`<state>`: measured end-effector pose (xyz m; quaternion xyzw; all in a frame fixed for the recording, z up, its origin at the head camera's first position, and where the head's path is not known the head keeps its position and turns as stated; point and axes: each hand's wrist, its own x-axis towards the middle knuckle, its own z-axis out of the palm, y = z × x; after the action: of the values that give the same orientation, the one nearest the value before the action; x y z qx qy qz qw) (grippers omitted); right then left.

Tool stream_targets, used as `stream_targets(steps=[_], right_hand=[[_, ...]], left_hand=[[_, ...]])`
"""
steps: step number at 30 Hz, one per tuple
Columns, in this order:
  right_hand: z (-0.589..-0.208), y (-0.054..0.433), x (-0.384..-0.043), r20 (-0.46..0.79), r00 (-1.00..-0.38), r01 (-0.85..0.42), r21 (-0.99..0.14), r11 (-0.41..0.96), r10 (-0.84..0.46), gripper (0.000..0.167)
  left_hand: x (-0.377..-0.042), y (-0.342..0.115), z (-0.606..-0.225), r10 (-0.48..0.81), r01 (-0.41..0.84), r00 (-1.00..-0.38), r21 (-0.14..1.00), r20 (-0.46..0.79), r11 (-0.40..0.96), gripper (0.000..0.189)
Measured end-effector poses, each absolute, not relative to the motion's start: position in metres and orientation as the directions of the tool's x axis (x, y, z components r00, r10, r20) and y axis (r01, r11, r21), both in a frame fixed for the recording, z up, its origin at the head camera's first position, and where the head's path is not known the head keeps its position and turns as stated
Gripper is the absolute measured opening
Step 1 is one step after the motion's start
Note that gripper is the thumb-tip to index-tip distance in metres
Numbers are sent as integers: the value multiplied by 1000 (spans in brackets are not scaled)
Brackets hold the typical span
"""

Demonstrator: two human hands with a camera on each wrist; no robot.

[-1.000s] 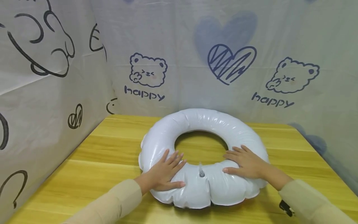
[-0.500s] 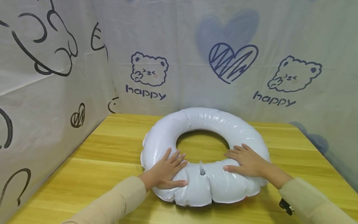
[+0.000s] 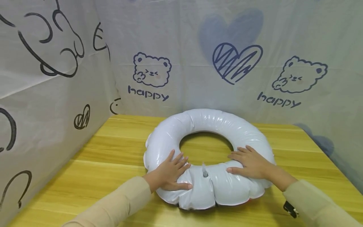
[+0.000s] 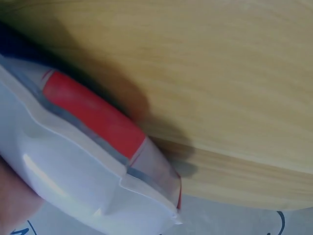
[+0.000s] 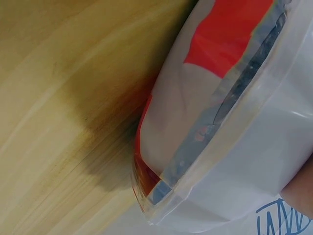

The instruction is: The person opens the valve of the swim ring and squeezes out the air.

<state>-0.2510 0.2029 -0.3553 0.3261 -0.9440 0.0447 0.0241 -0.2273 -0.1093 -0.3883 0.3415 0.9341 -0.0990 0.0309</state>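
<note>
A white inflated swim ring (image 3: 210, 119) lies on the wooden table, its clear air valve (image 3: 205, 172) standing up on the near side. My left hand (image 3: 171, 173) rests on the ring's near left part, fingers spread and straight. On the near right part my right hand (image 3: 250, 164) lies flat, fingertips toward the hole. In the left wrist view, the ring's side (image 4: 93, 115) shows a red patch below the seam. The right wrist view also has red on the ring's underside (image 5: 230, 34), with the edge of the hand (image 5: 301, 188) at the right.
The yellow wooden table (image 3: 113, 151) extends around the ring. A pale printed cloth (image 3: 193, 91) hangs behind it, and another stretch of cloth (image 3: 56, 94) borders the left side. A small black object (image 3: 290, 209) shows beneath the right sleeve.
My left hand has shifted slightly to the right along with the view. Both hands stay on the swim ring, which looks otherwise the same.
</note>
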Motion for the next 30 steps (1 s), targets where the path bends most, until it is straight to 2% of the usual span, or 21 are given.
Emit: stream_targets(steps=[14, 25, 30], right_hand=[[-357, 204, -253, 93, -782, -622, -57, 781, -616, 60], [-358, 204, -252, 110, -781, -622, -52, 781, -615, 58], [-357, 204, -252, 106, -777, -626, -42, 778, -620, 59]], left_hand=[[-228, -98, -375, 547, 587, -806, -185, -227, 788, 85], [-222, -88, -368, 484, 550, -833, -314, -266, 774, 88], [-221, -86, -367, 477, 549, -834, -323, -279, 771, 87]])
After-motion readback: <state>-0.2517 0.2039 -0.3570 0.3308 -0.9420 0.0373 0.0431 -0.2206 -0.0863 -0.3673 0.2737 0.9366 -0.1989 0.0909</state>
